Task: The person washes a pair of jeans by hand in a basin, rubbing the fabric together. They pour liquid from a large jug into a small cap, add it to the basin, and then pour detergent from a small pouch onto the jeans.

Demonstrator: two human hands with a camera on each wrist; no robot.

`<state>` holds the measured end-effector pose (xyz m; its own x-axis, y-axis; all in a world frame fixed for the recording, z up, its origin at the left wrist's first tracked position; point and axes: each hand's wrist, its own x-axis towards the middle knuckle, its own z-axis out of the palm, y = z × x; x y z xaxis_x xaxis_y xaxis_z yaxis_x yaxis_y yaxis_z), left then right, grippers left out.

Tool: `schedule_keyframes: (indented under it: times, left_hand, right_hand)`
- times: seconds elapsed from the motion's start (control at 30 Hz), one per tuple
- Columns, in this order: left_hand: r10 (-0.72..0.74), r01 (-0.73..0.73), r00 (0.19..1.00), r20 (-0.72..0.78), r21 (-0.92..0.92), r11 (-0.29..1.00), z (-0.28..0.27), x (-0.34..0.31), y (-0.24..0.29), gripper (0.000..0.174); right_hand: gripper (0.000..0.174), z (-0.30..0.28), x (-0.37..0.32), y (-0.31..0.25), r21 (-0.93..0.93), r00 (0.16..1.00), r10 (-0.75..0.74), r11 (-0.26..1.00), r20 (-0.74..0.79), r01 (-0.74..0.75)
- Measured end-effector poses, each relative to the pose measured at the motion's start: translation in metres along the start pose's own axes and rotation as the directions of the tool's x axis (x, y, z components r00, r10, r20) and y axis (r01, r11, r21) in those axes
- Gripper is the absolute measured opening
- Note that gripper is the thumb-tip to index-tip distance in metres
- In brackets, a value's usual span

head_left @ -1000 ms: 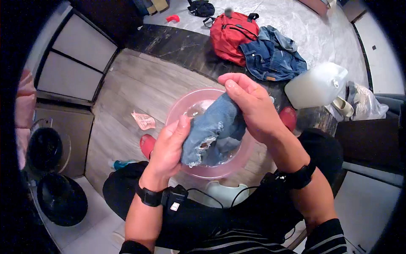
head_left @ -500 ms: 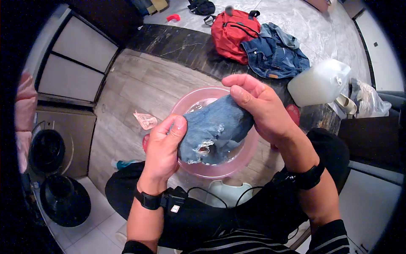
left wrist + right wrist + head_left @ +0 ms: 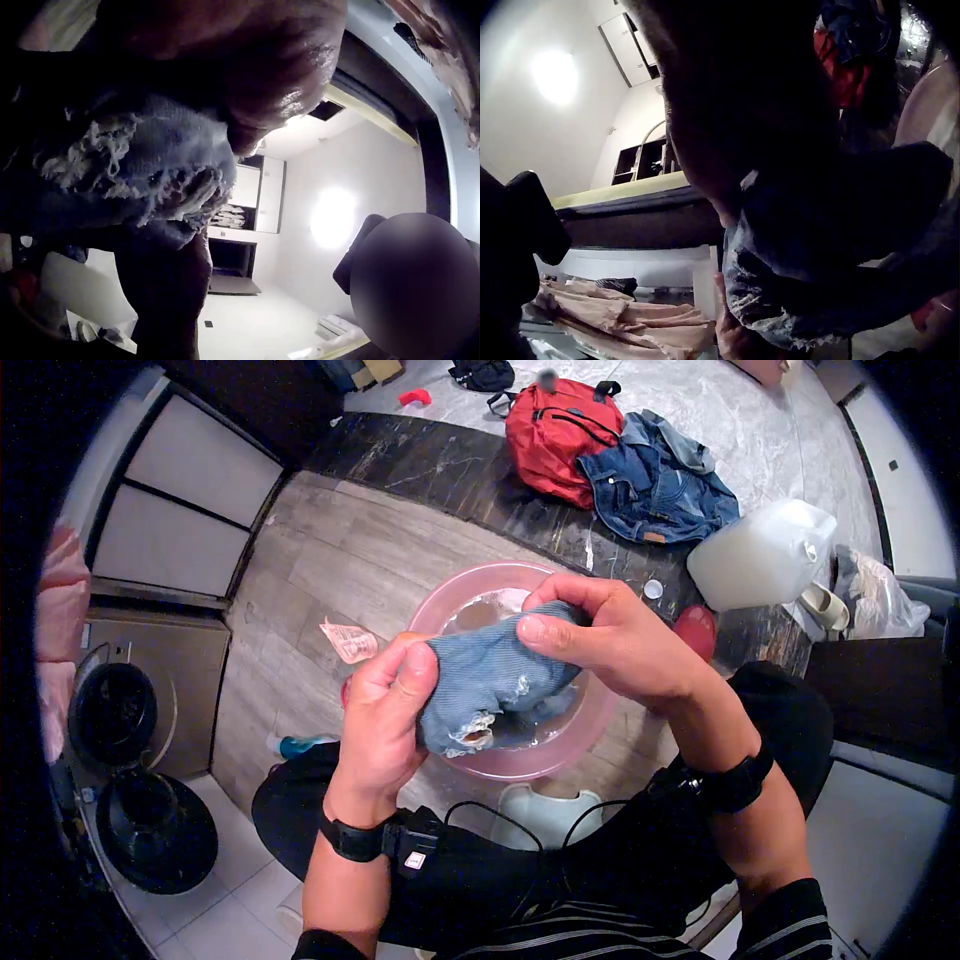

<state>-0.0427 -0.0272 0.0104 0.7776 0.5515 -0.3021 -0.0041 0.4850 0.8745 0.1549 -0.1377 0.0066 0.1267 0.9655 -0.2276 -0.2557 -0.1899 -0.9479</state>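
A piece of wet blue denim cloth (image 3: 485,685) with fine ribs and a frayed white-edged hole is held over a pink basin (image 3: 597,728) of water. My left hand (image 3: 378,725) grips its left end, thumb on top. At the upper right edge, my right hand (image 3: 620,635) pinches it between thumb and fingers. Frayed threads on the cloth (image 3: 172,154) show close up in the left wrist view. The right wrist view has the denim (image 3: 780,255) mostly in shadow, its lower parts hanging toward the basin.
Beyond the basin lie a red backpack (image 3: 560,445), a denim jacket (image 3: 660,485) and a white plastic jug (image 3: 765,555). A white cap (image 3: 653,589) sits on the dark sill. At left are a pink packet (image 3: 348,642) and black round containers (image 3: 155,830); a pale stool (image 3: 545,815) stands in front.
My right hand has moved from the cloth's far right end inward along its upper edge. The cloth was spread wider half a second ago and is now more bunched. My left hand keeps its grip.
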Motion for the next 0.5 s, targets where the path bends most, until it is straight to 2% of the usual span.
schedule_keyframes:
  times: [0.13, 0.23, 0.33, 0.5]
  left_hand:
    - [-0.028, 0.026, 0.997, 0.076, 0.024, 0.999, -0.005, 0.000, 0.002, 0.042]
    - [-0.028, 0.006, 0.992, 0.124, 0.179, 0.984, -0.001, -0.002, 0.002, 0.043]
    - [-0.197, 0.174, 0.979, 0.060, 0.274, 0.946, 0.008, -0.004, 0.015, 0.039]
    - [-0.188, 0.167, 0.980, 0.068, 0.239, 0.956, 0.006, -0.005, 0.013, 0.035]
  right_hand:
    - [0.021, 0.005, -0.001, 0.002, 0.072, 0.999, -0.020, 0.997, 0.041, 0.017]
    - [0.023, 0.007, 0.001, 0.008, 0.141, 1.000, -0.017, 0.990, 0.025, 0.013]
    - [0.024, 0.009, 0.000, 0.007, 0.200, 1.000, 0.009, 0.980, 0.029, -0.014]
    - [0.026, 0.008, 0.001, 0.005, 0.194, 0.999, 0.024, 0.980, 0.031, -0.030]
